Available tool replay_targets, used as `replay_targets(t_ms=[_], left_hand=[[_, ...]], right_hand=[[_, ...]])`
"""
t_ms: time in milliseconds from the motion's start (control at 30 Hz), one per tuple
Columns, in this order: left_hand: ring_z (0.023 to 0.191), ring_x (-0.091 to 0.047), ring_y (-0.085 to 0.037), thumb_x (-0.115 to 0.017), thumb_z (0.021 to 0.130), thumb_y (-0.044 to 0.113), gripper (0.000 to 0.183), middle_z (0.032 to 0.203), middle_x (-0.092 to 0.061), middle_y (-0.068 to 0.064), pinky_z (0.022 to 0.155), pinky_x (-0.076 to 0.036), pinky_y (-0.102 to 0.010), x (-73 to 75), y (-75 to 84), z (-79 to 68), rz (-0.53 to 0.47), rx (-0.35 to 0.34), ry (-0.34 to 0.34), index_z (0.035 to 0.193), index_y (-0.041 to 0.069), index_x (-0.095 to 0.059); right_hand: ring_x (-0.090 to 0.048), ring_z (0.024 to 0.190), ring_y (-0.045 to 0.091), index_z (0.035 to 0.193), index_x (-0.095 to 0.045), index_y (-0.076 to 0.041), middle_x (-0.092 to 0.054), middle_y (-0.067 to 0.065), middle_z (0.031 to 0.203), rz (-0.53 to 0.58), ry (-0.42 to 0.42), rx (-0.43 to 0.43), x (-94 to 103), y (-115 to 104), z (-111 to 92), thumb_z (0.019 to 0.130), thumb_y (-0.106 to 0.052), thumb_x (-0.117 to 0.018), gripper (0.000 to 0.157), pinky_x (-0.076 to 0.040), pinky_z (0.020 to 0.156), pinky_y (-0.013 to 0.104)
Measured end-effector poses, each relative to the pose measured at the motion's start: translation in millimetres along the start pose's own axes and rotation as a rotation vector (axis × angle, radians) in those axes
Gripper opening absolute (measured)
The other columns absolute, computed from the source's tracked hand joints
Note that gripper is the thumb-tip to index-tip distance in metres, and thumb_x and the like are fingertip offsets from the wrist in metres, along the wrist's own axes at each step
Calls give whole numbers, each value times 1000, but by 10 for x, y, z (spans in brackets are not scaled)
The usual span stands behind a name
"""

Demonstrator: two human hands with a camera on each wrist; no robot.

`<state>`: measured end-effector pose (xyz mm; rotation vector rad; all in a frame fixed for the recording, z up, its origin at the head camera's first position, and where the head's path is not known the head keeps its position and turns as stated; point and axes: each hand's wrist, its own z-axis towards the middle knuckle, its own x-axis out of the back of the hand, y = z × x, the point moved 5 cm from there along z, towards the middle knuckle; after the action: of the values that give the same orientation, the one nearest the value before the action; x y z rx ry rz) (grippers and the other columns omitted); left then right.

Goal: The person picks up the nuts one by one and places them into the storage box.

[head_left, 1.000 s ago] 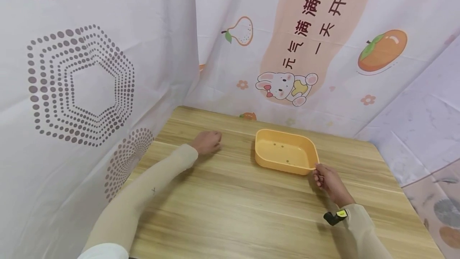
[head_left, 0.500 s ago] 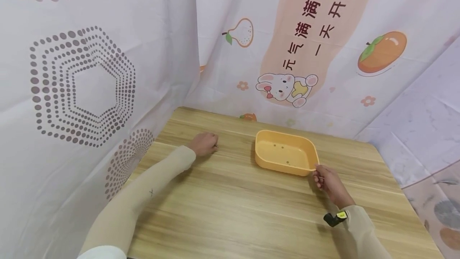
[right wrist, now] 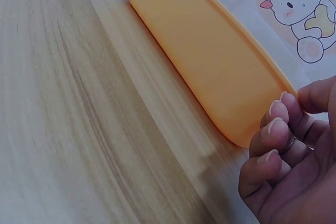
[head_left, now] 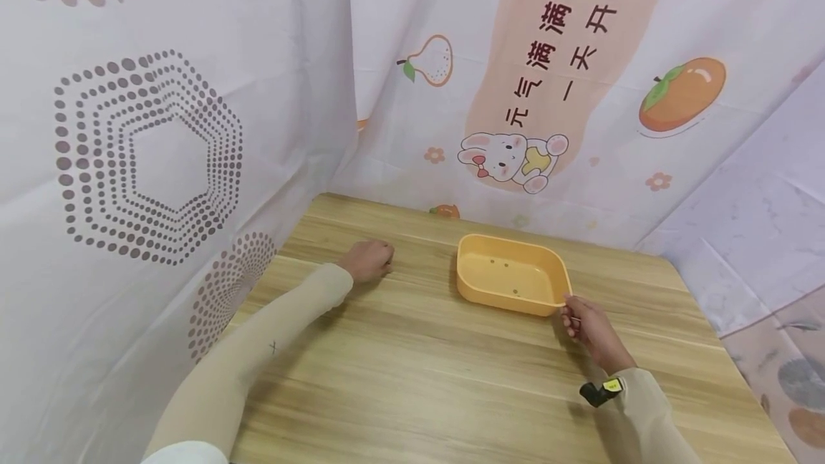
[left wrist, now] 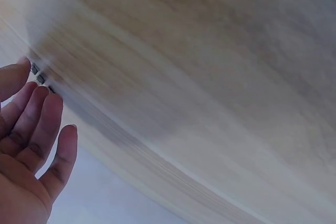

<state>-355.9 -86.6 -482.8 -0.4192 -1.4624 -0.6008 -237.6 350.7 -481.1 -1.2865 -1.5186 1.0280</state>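
My right hand (head_left: pixel 594 331) pinches the near right corner of a yellow plastic tray (head_left: pixel 459 285) between thumb and fingers. In the right wrist view, the thumb meets the index finger at the rim of the tray (right wrist: pixel 205 51), and the other fingers curl below it. Several small dark pieces (head_left: pixel 515 291) lie on the tray's floor. Left of the tray, low at the table, is my left hand (head_left: pixel 367 261). In the left wrist view, the thumb and curved fingertips of the left hand (left wrist: pixel 37 150) come together at a few small dark, blocky pieces (left wrist: pixel 41 78).
The wood-grain table (head_left: pixel 412 392) stretches toward me. A white curtain with printed fruit and a rabbit (head_left: pixel 509 156) hangs along the back edge. A dotted curtain (head_left: pixel 174 163) closes off the left side, and another pale cloth (head_left: pixel 760 235) hangs at right.
My left hand drew slightly down and left, then moved a touch back to the right. The right hand and the tray keep their places.
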Motion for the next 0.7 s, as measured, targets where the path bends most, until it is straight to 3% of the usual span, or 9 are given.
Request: replay_targets(t_ms=[433, 700], left_hand=[[71, -55, -5, -69, 89, 21, 10, 81, -58, 7, 66, -49, -21, 6, 20, 8, -5, -4, -6, 88, 14, -61], [80, -60, -10, -67, 89, 22, 10, 87, -61, 5, 72, -52, -25, -32, 0, 12, -1, 14, -14, 92, 13, -67]], right_hand=[[-47, 56, 12, 95, -52, 4, -51, 1, 70, -13, 1, -8, -9, -3, -9, 103, -34, -39, 40, -40, 51, 27], [-47, 55, 11, 94, -51, 3, -51, 1, 70, -21, 11, -8, -8, 2, 5, 103, -32, -39, 38, -40, 50, 27]])
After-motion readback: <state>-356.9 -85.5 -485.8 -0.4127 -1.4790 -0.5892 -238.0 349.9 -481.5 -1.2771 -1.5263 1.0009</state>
